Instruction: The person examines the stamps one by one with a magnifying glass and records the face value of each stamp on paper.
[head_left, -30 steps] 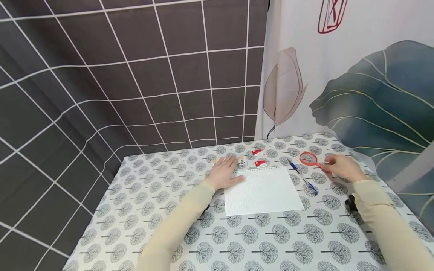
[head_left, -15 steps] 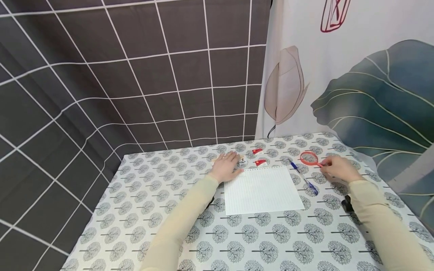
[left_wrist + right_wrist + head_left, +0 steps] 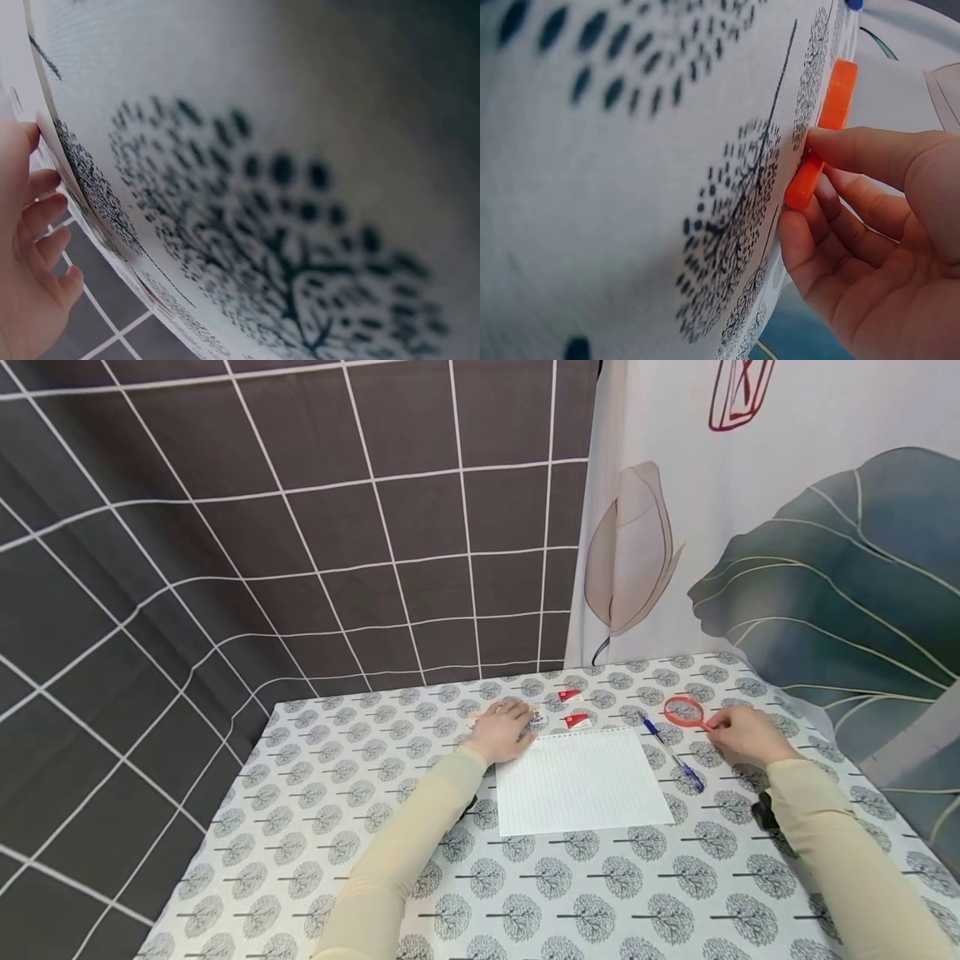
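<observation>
In the head view, my right hand (image 3: 746,735) pinches the handle of a red magnifying glass (image 3: 703,724) on the table's right side. Close up in the right wrist view, thumb and fingertips are on its orange-red handle (image 3: 806,182), low against the cloth. My left hand (image 3: 501,732) rests at the top left corner of a lined notepad (image 3: 581,785), palm down with fingers loosely bent. Small tan-and-white paper pieces (image 3: 535,712) peek out around its fingers, partly hidden. In the left wrist view, the left fingers (image 3: 46,217) lie along the paper's edge.
A blue pen (image 3: 671,755) lies between notepad and magnifying glass. Two red-and-white paper pieces (image 3: 569,696) sit behind the notepad. The table has a tree-print cloth (image 3: 300,827); a dark grid curtain (image 3: 337,552) and a white printed curtain (image 3: 645,427) stand behind.
My right hand has shifted slightly left along the magnifying glass handle, nearer the lens. My left hand has moved slightly forward and right, its fingers now more bent.
</observation>
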`<act>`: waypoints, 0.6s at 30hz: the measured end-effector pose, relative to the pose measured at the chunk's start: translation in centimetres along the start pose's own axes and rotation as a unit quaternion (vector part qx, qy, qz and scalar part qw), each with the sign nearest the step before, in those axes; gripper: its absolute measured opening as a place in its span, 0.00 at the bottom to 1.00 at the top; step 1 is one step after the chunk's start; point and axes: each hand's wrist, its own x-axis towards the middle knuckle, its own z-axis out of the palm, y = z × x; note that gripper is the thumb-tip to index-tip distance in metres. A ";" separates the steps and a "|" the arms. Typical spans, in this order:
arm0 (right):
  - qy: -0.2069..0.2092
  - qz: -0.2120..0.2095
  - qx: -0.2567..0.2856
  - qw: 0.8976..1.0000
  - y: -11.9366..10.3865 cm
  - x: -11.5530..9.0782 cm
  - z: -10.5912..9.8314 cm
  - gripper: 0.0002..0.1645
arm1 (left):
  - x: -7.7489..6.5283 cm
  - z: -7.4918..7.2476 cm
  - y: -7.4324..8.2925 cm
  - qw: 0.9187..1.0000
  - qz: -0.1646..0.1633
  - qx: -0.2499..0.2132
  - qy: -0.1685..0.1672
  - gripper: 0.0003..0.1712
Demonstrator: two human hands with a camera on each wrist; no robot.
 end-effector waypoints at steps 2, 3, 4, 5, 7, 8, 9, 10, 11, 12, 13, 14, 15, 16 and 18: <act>-0.001 0.004 0.002 1.000 0.0 0.0 0.1 0.17 | 0.0 0.0 0.0 1.000 -0.002 -0.008 -0.006 0.33; -0.001 0.006 0.004 1.000 0.1 0.0 0.1 0.17 | 0.0 0.0 0.0 1.000 -0.003 -0.011 -0.008 0.33; -0.003 0.006 0.005 1.000 0.1 0.1 0.2 0.17 | 0.0 0.1 0.0 1.000 -0.003 -0.014 -0.009 0.33; -0.003 0.007 0.007 1.000 0.2 0.1 0.2 0.17 | 0.0 0.1 0.0 1.000 -0.004 -0.016 -0.011 0.33; -0.001 0.006 0.006 1.000 0.3 0.1 0.3 0.18 | 0.0 0.2 0.1 1.000 -0.004 -0.021 -0.012 0.33; -0.002 0.004 0.006 1.000 0.3 0.2 0.4 0.18 | -0.1 0.2 0.1 1.000 -0.005 -0.023 -0.012 0.33; 0.000 0.002 0.004 1.000 0.3 0.2 0.4 0.18 | -0.1 0.3 0.1 1.000 -0.005 -0.025 -0.013 0.33; 0.001 -0.002 0.001 1.000 0.3 0.3 0.4 0.18 | -0.2 0.3 0.1 1.000 -0.005 -0.026 -0.012 0.33; 0.003 -0.004 -0.002 1.000 0.3 0.3 0.4 0.17 | -0.2 0.3 0.1 1.000 -0.005 -0.026 -0.012 0.33; 0.003 -0.006 -0.002 1.000 0.3 0.4 0.4 0.17 | -0.1 0.3 0.1 1.000 -0.005 -0.027 -0.013 0.33; 0.001 -0.006 -0.001 1.000 0.3 0.4 0.4 0.17 | -0.2 0.2 0.1 0.999 -0.006 -0.028 -0.014 0.33; 0.000 -0.006 -0.001 1.000 0.3 0.4 0.4 0.17 | -0.1 0.2 0.2 0.999 -0.006 -0.029 -0.013 0.33; -0.001 -0.005 0.001 1.000 0.2 0.4 0.4 0.17 | -0.1 0.2 0.2 0.999 -0.005 -0.029 -0.013 0.33; -0.002 -0.004 0.003 1.000 0.1 0.4 0.3 0.17 | -0.1 0.1 0.2 0.999 -0.004 -0.030 -0.012 0.33; -0.007 0.000 0.014 1.000 0.0 0.3 0.3 0.16 | -0.1 0.2 0.2 0.999 -0.003 -0.031 -0.012 0.33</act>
